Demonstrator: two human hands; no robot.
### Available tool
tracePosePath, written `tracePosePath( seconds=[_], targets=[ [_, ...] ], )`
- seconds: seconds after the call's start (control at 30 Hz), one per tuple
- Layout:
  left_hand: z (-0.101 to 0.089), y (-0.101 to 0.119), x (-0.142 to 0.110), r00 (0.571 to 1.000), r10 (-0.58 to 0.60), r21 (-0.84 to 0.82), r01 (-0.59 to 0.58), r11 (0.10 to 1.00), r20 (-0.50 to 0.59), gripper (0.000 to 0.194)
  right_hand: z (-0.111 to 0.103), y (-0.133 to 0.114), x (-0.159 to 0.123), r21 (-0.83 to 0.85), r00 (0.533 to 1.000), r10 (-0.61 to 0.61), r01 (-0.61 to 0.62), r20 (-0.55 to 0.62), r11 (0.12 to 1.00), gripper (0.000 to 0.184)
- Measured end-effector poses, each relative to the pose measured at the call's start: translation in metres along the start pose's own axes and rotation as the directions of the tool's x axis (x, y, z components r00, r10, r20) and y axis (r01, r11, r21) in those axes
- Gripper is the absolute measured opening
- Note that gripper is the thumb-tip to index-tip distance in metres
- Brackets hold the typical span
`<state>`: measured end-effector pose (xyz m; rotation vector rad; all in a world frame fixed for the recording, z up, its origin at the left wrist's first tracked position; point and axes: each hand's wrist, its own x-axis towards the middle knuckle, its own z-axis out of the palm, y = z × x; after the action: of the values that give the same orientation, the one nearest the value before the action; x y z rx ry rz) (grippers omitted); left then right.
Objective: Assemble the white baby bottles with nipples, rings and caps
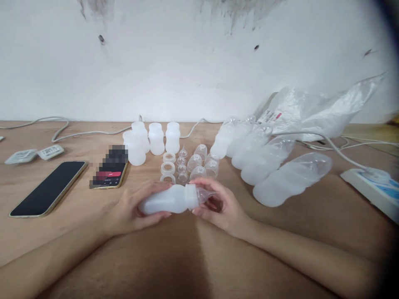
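A white plastic baby bottle (170,200) lies sideways between my hands just above the wooden table (296,224). My left hand (132,209) wraps round the bottle's body. My right hand (220,205) pinches the collar ring and clear nipple (204,194) at the bottle's right end. Just behind my hands lie loose white rings (168,167), small clear nipples (182,165) and clear caps (199,160).
Several empty white bottles (156,139) stand at the back centre. Several capped bottles (280,170) lie in a row on the right, with clear plastic bags (318,112) behind. Two phones (50,187) lie on the left, a power strip (374,187) on the right, cables along the wall.
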<state>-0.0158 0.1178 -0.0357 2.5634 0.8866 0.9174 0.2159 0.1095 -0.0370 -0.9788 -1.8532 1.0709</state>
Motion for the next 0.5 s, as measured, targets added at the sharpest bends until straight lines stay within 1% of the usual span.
tracePosePath(
  seconds=[0.1,0.2,0.27,0.37,0.5],
  targets=[
    [0.0026,0.0026,0.0005,0.994,0.113,0.078,-0.114,0.99,0.006,0.047,-0.0005,-0.0007,0.001,0.009,0.999,0.052,-0.052,-0.007,0.999,0.027],
    [0.0064,0.0044,0.0007,0.968,0.248,0.21,-0.237,0.949,-0.027,0.051,-0.0007,-0.0014,0.0032,0.014,0.995,0.102,-0.102,0.0,0.995,0.03],
    [0.0082,0.0045,0.0009,0.959,0.281,0.248,-0.263,0.932,-0.042,0.05,-0.0007,-0.0011,0.0045,0.03,0.993,0.121,-0.121,-0.001,0.992,0.031],
    [0.0082,0.0037,0.0013,0.97,0.235,0.199,-0.22,0.955,-0.054,0.049,-0.0007,-0.0001,0.0054,0.045,0.992,0.129,-0.129,-0.002,0.991,0.03],
    [0.0035,0.0032,0.002,0.993,0.095,0.086,-0.089,0.992,-0.072,0.044,-0.0009,0.0004,0.0042,0.049,0.996,0.085,-0.087,0.036,0.995,0.033]
  ],
)
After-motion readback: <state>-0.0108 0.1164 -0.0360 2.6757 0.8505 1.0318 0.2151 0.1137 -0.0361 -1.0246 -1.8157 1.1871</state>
